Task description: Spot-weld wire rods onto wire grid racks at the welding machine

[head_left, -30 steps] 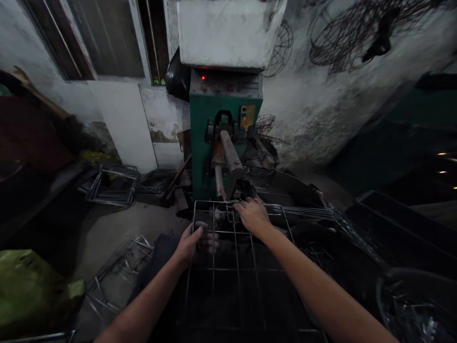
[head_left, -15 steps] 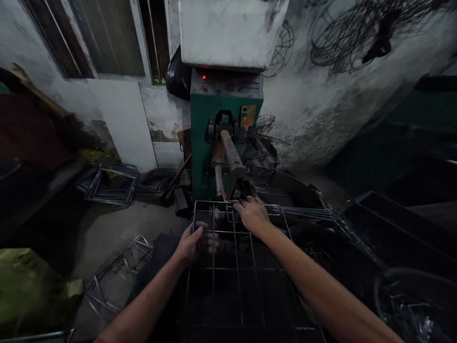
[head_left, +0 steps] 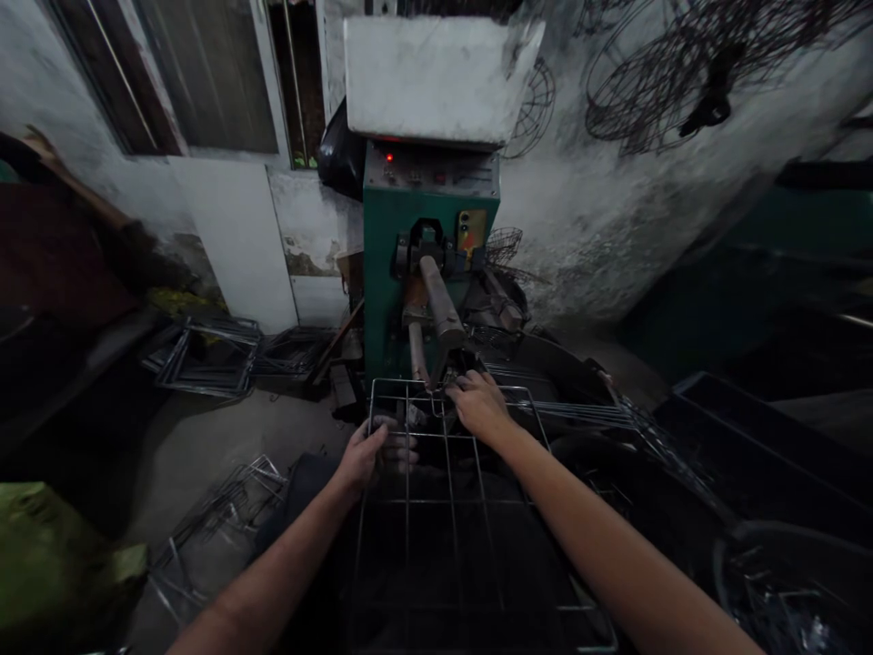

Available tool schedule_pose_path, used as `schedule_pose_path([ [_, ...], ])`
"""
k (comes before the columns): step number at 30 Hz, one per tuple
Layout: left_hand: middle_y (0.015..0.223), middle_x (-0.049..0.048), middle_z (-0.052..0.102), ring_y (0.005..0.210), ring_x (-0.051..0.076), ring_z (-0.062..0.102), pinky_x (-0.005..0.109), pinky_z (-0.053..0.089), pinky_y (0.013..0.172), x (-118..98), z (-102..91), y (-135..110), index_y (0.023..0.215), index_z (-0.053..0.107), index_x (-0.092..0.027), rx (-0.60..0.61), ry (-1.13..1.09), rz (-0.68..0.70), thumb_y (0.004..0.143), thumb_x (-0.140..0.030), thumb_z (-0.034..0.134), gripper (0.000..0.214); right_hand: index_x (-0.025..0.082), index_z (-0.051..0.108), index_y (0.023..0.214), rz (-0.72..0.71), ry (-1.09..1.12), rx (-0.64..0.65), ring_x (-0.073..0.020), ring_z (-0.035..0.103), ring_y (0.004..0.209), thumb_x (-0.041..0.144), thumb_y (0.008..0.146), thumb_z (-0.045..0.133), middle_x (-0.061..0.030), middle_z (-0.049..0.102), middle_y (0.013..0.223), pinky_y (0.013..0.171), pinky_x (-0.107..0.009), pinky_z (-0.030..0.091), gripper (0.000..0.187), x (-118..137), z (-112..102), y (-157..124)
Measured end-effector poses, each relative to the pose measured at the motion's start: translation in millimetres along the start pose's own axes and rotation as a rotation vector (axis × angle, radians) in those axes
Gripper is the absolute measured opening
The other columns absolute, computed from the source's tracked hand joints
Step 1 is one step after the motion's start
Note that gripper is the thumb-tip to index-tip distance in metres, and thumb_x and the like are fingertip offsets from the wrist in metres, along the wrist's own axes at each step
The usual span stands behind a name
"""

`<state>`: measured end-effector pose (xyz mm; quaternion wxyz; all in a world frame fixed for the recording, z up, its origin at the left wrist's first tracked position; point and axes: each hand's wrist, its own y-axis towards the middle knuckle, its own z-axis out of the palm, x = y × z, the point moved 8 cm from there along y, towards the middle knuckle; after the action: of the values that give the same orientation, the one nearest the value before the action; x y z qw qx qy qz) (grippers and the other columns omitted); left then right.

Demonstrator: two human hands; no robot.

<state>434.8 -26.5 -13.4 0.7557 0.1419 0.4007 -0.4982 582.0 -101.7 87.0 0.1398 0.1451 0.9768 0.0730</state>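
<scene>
A wire rack (head_left: 448,468) of thin crossed rods lies before me, its far end under the electrode arms of a green spot welder (head_left: 382,300). My left hand (head_left: 365,455) is closed round the rack's left side near the far corner, thumb on top and fingers beneath. My right hand (head_left: 481,402) is closed at the far edge, fingertips pinching a small bent wire (head_left: 435,405) against the rack. The upper electrode arm (head_left: 442,296) slants down toward these fingers. Its tip is dark and partly hidden, so contact cannot be made out.
Wire frames (head_left: 208,359) are stacked by the left wall, and more wire pieces (head_left: 218,518) lie on the floor. To the right are long rods (head_left: 579,414) and a tub (head_left: 723,555) of metal bits. A white box (head_left: 443,77) tops the welder. Another person's arm (head_left: 82,186) shows at left.
The rack's far edge and the bent wire sit slightly closer to the electrode tip. Both hands keep their grip. The camera view has tilted slightly upward.
</scene>
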Motion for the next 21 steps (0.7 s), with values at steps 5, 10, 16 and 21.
schedule_pose_path([
  [5,0.078,0.0134,0.07,0.068,0.03,0.069,0.039,0.054,0.056,-0.7,-2.5,3.5,0.098,0.043,-0.017,0.003,-0.019,0.009,0.073,-0.038,0.071,0.043,0.021,0.064,0.102,-0.01,-0.001,-0.015,-0.0248,0.044,0.094,0.016,0.086,0.046,-0.0086,0.063,0.096,0.078,-0.036,0.027,0.025,0.1,-0.2,3.1],
  [10,0.08,0.0126,0.07,0.068,0.029,0.069,0.04,0.054,0.057,0.6,-5.0,4.3,0.1,0.044,-0.017,0.026,-0.029,0.025,0.076,-0.034,0.068,0.038,0.022,0.065,0.103,-0.009,0.019,-0.027,-0.0247,0.045,0.094,0.016,0.086,0.046,-0.0082,0.064,0.098,0.08,-0.036,0.027,0.025,0.4,1.5,4.4],
  [16,0.083,0.0141,0.07,0.068,0.027,0.069,0.038,0.054,0.058,-2.5,0.7,0.9,0.1,0.043,-0.017,0.027,0.013,0.029,0.077,-0.032,0.066,0.036,0.024,0.063,0.106,0.024,0.039,-0.025,-0.0225,0.047,0.095,0.017,0.087,0.046,-0.0056,0.064,0.102,0.081,-0.035,0.029,0.026,-1.8,2.3,4.5],
  [21,0.077,0.0122,0.069,0.068,0.029,0.069,0.038,0.053,0.056,-2.0,0.3,-0.6,0.099,0.044,-0.016,0.007,-0.01,0.031,0.072,-0.034,0.072,0.042,0.021,0.064,0.097,0.019,0.024,-0.02,-0.022,0.047,0.094,0.017,0.085,0.048,-0.0059,0.064,0.102,0.079,-0.034,0.03,0.02,1.3,-3.3,3.2],
])
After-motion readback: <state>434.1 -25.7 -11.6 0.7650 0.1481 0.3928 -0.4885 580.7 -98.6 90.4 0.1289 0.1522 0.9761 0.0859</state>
